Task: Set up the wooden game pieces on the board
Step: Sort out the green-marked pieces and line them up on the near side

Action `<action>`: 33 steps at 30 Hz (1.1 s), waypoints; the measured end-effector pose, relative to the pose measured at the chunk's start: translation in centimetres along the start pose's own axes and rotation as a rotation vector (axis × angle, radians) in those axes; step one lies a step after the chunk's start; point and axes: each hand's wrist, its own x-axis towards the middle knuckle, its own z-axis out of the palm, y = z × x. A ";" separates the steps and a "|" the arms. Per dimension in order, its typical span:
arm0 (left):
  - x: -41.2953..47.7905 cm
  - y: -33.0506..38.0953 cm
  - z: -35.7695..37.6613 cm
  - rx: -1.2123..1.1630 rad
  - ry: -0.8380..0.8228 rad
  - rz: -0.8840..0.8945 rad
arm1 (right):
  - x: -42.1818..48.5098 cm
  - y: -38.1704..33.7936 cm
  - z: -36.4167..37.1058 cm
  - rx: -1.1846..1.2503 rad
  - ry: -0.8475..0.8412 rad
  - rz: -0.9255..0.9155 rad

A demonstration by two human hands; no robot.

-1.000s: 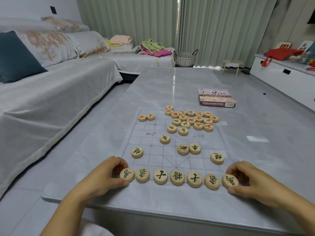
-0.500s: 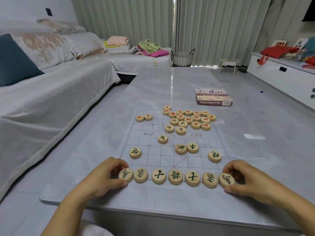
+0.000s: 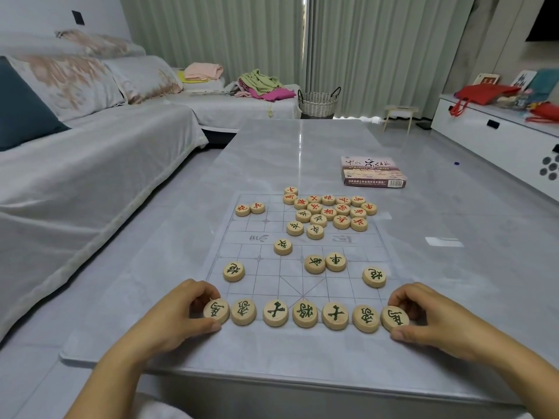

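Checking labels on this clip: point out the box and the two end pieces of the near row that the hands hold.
box (image 3: 370,166), head view, on its printed lid.
left end piece (image 3: 216,310), head view, on its green character.
right end piece (image 3: 395,318), head view, on its green character.

board (image 3: 266,276) near edge unclear, sofa (image 3: 90,182) cropped lt

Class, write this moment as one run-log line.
left hand: pinches left end piece | right hand: pinches right end piece | near row: seven green-marked pieces | red pieces: clustered at far side
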 end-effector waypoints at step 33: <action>1.1 0.6 0.4 -0.195 0.334 0.053 | 8.4 -5.4 -1.8 -0.168 0.326 -0.136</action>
